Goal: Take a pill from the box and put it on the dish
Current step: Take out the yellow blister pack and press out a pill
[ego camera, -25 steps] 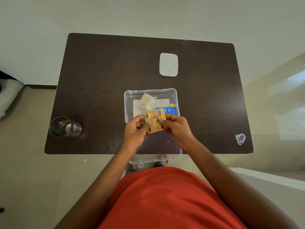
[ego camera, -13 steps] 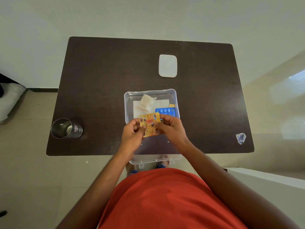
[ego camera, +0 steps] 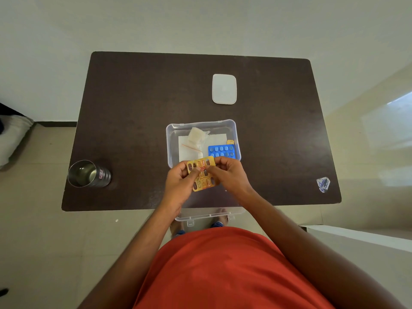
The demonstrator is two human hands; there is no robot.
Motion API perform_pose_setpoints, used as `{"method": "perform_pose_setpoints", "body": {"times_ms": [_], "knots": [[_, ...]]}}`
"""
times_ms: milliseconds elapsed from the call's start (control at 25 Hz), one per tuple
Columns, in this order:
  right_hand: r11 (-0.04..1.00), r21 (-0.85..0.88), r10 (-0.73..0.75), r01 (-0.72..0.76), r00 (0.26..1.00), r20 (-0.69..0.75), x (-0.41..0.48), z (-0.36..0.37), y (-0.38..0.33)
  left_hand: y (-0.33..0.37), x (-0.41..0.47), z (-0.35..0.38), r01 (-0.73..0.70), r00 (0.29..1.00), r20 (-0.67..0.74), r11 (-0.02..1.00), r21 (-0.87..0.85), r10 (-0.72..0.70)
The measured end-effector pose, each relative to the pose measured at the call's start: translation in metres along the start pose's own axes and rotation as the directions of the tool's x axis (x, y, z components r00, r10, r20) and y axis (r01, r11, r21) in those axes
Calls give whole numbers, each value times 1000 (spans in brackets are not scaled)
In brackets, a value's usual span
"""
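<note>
A clear plastic box [ego camera: 169,139] stands open on the dark table, its lid [ego camera: 207,216] hanging over the near edge. Inside lie a blue blister pack [ego camera: 221,151], a white paper and a small clear bag [ego camera: 196,136]. I hold a yellow blister pack [ego camera: 203,175] of orange pills just above the box's near side. My left hand [ego camera: 179,181] grips its left edge with the thumb pressed on its face. My right hand [ego camera: 229,175] pinches its right edge. The white rectangular dish [ego camera: 224,89] lies beyond the box.
A steel cup [ego camera: 88,173] stands near the table's left front corner. A small blue and white wrapper [ego camera: 323,184] lies near the right front corner. The dark table [ego camera: 138,103] ends just in front of my red shirt.
The yellow blister pack has tilted and come slightly toward me in both hands. My left thumb now presses on its middle.
</note>
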State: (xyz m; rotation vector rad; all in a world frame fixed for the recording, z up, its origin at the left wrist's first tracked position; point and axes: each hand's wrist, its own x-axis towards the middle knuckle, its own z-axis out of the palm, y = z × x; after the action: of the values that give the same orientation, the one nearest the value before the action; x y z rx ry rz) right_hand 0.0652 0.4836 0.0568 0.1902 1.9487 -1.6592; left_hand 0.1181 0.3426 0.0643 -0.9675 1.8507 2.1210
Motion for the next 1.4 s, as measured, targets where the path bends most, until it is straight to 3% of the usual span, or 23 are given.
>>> {"method": "perform_pose_setpoints", "body": {"times_ms": [160, 400, 800, 1000, 1160, 1280, 1400], "knots": [[1000, 7, 14, -14, 1000, 11, -1, 1, 3, -4, 2, -1, 15, 1000, 19, 1000, 23, -16], [957, 216, 183, -195, 980, 74, -3, 1, 2, -4, 3, -2, 55, 997, 61, 999, 3, -55], [945, 213, 219, -247, 965, 147, 3, 1, 5, -7, 3, -7, -53, 995, 84, 998, 32, 50], [815, 438, 264, -378, 917, 299, 1, 3, 8, -12, 4, -9, -27, 991, 131, 998, -59, 35], [723, 543, 303, -428, 902, 307, 2, 6, 12, -14, 7, -9, -6, 991, 131, 998, -66, 15], [756, 529, 293, -385, 922, 253, 6, 8, 15, -14, 9, -10, 4, 996, 86, 998, -57, 1], [937, 320, 143, -143, 989, 25, 9, 10, 13, -14, 12, -10, 2, 1000, -5, 998, -67, -3]]}}
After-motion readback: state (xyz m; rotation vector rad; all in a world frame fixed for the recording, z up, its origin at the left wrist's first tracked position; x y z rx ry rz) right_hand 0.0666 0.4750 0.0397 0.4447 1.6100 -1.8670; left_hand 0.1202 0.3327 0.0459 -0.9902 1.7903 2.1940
